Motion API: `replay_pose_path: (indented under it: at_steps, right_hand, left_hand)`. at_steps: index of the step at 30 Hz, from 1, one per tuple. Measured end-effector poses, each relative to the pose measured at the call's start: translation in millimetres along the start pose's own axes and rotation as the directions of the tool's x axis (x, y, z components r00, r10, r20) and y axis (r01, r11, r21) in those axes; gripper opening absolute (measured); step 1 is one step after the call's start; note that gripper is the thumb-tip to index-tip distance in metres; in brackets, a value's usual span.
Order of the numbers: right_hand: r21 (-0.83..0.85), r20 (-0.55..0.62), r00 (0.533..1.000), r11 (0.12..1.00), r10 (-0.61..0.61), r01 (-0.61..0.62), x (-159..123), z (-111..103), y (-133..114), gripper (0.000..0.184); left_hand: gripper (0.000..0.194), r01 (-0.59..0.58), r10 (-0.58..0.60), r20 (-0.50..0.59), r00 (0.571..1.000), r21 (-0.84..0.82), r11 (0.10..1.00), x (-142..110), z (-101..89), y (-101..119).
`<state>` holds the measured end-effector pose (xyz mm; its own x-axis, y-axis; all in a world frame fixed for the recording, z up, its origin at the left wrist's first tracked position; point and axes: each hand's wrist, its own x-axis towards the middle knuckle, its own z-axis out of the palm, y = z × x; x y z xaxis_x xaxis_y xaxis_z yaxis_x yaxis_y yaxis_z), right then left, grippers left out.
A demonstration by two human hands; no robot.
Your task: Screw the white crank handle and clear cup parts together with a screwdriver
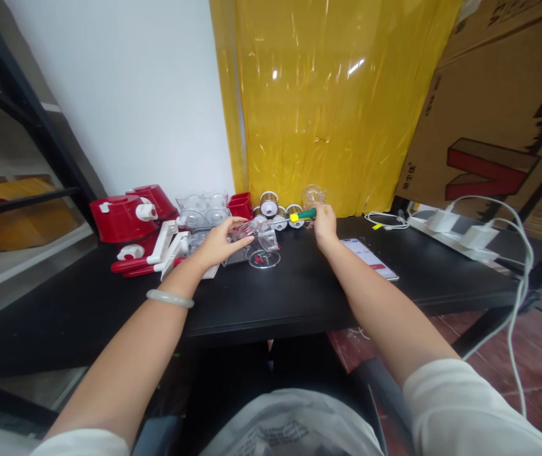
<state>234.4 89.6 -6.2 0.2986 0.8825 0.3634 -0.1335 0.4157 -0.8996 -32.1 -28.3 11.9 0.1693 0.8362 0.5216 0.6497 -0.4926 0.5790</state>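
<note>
My right hand point(325, 224) is closed around the green and yellow handle of a screwdriver point(302, 216). Its thin shaft points left, towards a clear plastic part point(265, 237); whether the tip touches it I cannot tell. My left hand point(223, 242) grips that part from the left, thumb and fingers around it. Below the part, a round clear piece point(264, 258) with a small red mark shows at the black tabletop. Just behind are several metallic cylinders with white ends point(269, 203) and a red cup-like part point(240, 206).
Red housings point(117, 218) and red-and-white handles point(156, 253) lie at the left, beside clear cups point(204, 206). A phone point(370, 258) lies right of my right hand. Farther right are a white power strip point(451, 237) with cables and a large cardboard box point(489, 114).
</note>
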Motion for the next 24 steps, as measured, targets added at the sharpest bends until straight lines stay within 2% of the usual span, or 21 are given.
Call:
replay_pose_path:
  at_steps: [3, 6, 12, 20, 24]
  right_hand:
    - [-0.061, -0.065, 0.996, 0.996, 0.054, -0.058, 1, -1, 1, 0.032]
    - [-0.056, -0.060, 0.995, 0.995, 0.078, -0.082, -2, 0, -3, 0.034]
    - [0.041, -0.038, 0.984, 0.984, 0.177, -0.175, -10, 1, -16, 0.017]
    - [0.028, -0.058, 0.992, 0.993, 0.115, -0.114, -6, 2, -11, 0.010]
    - [-0.027, -0.061, 0.996, 0.997, 0.067, -0.068, -2, 1, -3, 0.028]
  left_hand:
    - [0.062, -0.003, 0.003, 0.002, 1.000, -0.001, 1.000, 0, 0.2, -2]
    - [0.062, -0.003, 0.003, -0.001, 1.000, 0.002, 1.000, 0, 0.4, -2]
    - [0.062, -0.004, 0.004, -0.007, 1.000, 0.011, 1.000, 0, 0.2, -1]
    - [0.064, 0.000, 0.000, -0.004, 1.000, 0.003, 1.000, 0, 0.0, 0]
    - [0.063, 0.003, -0.003, -0.006, 1.000, 0.009, 1.000, 0, 0.1, 1]
